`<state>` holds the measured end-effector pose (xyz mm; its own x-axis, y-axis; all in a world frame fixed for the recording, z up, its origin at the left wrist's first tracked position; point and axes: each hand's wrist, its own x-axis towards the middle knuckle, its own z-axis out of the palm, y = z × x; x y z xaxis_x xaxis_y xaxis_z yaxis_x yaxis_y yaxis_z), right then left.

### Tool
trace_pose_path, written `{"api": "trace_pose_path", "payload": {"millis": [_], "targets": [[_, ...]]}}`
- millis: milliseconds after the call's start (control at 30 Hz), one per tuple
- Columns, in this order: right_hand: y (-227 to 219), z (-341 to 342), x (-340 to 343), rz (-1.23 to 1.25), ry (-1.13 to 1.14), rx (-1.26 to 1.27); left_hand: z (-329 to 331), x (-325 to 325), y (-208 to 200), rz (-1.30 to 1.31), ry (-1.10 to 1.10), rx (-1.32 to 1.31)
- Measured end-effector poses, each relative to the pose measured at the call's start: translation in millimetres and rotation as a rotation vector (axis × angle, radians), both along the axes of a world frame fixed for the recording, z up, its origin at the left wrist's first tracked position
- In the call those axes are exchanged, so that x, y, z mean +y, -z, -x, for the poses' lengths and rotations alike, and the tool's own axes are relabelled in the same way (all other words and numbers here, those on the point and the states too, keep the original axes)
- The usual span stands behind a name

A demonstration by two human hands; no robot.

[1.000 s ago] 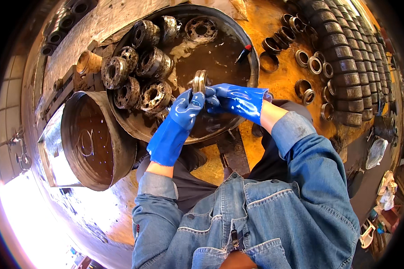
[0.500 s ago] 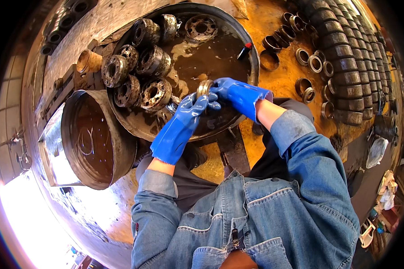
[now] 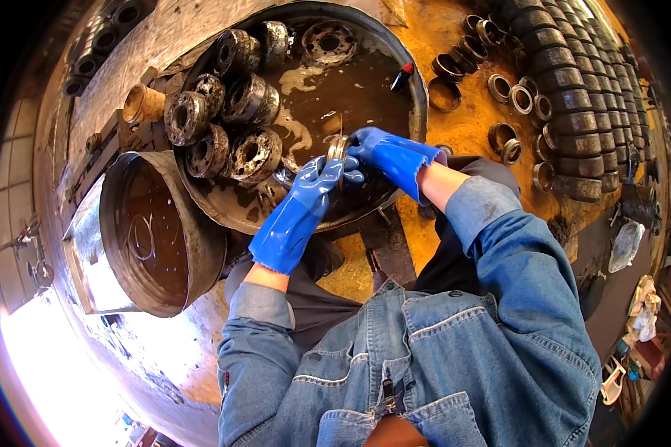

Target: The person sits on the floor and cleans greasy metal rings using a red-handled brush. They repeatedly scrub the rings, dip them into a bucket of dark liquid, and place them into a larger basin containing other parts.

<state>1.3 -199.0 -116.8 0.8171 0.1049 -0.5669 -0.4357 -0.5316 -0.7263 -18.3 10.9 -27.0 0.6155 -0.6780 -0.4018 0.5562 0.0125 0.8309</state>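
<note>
My left hand (image 3: 314, 181), in a blue rubber glove, grips a shiny brass-coloured metal ring (image 3: 337, 147) from the left. Against the ring's right side, the curled fingers of my gloved right hand (image 3: 371, 146) close on it; their tips are partly hidden. Both hands are over the near part of a wide round metal basin (image 3: 419, 97) with murky brown liquid in it. To the left of the ring, several grimy metal hubs (image 3: 253, 155) are piled in the basin. Another hub (image 3: 329, 42) lies at its far side.
A drum (image 3: 164, 246) of brown liquid stands at the left, near a rusty cup-shaped piece (image 3: 143, 103). Loose rings (image 3: 521, 99) lie on the yellow-brown floor at the right, beside stacked dark cylinders (image 3: 574, 112). A red-tipped black object (image 3: 402, 77) rests inside the basin's right side.
Both hands keep hold of the ring in nearly the same place, with only a slight shift of the right glove. The whole view has moved a little.
</note>
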Motion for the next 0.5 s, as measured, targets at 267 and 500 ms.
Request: {"api": "trace_pose_path", "payload": {"millis": [267,500], "targets": [[-33,3,5,0.111,-0.015,-0.133,3,1,5,-0.025,-0.001,-0.024],[-19,-2,12,0.045,-0.049,0.086,2,2,8,-0.069,0.051,0.004]]}}
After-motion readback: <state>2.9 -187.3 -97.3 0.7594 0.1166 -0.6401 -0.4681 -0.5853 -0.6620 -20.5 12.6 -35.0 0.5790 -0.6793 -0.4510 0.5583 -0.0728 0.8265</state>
